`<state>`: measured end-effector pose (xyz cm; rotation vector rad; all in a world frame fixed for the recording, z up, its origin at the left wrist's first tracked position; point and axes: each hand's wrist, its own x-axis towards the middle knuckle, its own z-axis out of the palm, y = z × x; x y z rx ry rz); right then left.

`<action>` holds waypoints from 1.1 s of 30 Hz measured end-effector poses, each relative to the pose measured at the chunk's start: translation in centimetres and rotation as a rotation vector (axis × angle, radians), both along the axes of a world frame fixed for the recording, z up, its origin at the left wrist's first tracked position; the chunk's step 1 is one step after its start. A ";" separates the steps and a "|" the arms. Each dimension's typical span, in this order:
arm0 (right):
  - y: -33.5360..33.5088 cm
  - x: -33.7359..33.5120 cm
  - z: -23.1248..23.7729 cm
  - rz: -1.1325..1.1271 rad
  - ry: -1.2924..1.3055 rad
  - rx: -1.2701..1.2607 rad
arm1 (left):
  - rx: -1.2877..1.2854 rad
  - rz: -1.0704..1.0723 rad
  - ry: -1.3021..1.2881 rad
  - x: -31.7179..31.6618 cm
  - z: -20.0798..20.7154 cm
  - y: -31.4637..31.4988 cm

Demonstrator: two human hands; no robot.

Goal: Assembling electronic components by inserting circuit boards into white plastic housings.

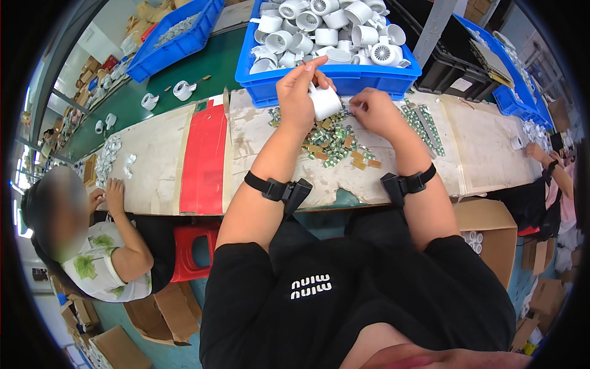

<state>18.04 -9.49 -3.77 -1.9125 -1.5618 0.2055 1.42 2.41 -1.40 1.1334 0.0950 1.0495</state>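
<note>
My left hand point(297, 92) grips a white plastic cup-shaped part point(326, 102) above the worn table top point(258, 129). My right hand point(375, 111) rests just right of it, fingertips pinched down on the pile of small green and gold pieces point(335, 144) lying on the table. Whether a piece sits between those fingers I cannot tell. Both wrists carry black strapped devices point(286, 189). Right behind my hands stands a blue bin point(344, 81) full of the same white round parts point(326, 27).
A red strip point(206, 157) covers the table to my left. A seated person point(92, 240) works at the left, another person's hands point(541, 154) at the far right. Rows of green pieces point(424, 126), a black crate point(448, 71), more blue bins point(178, 37), cardboard boxes point(491, 230).
</note>
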 end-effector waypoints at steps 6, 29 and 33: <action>-0.3 -0.2 -0.4 0.056 -0.059 -0.078 | 0.037 0.109 0.054 0.8 -0.5 -0.2; -0.9 -1.5 3.7 0.039 0.925 0.452 | 0.423 0.278 0.430 1.1 -1.1 -2.2; -1.0 -1.1 3.5 0.092 0.872 0.429 | 0.473 0.292 0.421 1.1 -0.9 -2.3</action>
